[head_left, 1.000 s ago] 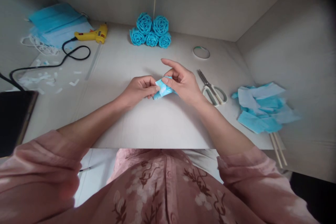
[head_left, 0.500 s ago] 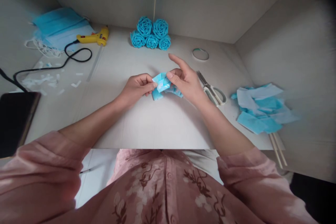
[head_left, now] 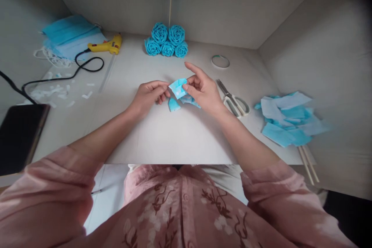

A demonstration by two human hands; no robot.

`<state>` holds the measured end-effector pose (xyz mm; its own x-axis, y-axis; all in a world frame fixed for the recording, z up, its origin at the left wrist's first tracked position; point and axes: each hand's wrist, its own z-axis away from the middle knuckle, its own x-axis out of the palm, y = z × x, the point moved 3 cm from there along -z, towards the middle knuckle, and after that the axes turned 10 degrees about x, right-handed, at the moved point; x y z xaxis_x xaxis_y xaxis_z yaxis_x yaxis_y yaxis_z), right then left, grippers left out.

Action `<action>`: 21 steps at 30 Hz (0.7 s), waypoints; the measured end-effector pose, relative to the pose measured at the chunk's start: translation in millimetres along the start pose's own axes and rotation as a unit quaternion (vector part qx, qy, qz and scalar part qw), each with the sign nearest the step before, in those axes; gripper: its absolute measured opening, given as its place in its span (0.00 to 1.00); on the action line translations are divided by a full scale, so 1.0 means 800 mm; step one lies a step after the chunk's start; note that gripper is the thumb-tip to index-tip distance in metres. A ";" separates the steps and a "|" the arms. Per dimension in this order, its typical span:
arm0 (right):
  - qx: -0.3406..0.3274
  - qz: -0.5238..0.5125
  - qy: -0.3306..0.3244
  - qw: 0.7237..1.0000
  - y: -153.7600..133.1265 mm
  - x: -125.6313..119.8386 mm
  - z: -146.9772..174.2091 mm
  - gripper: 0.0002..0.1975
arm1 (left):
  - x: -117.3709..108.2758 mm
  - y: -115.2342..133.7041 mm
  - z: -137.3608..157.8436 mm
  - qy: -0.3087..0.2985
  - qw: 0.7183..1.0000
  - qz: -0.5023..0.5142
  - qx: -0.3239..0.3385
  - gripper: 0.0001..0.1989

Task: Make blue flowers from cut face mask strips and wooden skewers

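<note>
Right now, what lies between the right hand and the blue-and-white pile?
Pale-handled scissors: the head view shows them between the right hand and the blue-and-white pile.

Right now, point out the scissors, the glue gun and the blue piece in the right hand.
Scissors (head_left: 231, 97): head view, where blades meet handles.
Glue gun (head_left: 104, 47): head view, on its yellow body.
Blue piece (head_left: 178, 88): head view, on its upward-facing side.
</note>
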<state>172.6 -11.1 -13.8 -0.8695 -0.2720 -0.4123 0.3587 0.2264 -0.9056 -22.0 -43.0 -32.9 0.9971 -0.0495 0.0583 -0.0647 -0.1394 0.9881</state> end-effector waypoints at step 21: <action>-0.004 -0.032 0.045 0.998 -0.007 -0.009 0.002 0.37 | -0.014 -0.003 -0.013 0.028 0.999 -0.024 0.018 0.06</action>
<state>177.2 -11.8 -6.1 -0.9174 -0.2014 -0.3433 0.2993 0.2198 -0.9285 -32.7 -32.0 -34.5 0.9997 0.0130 0.0192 -0.0166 -0.1767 0.9841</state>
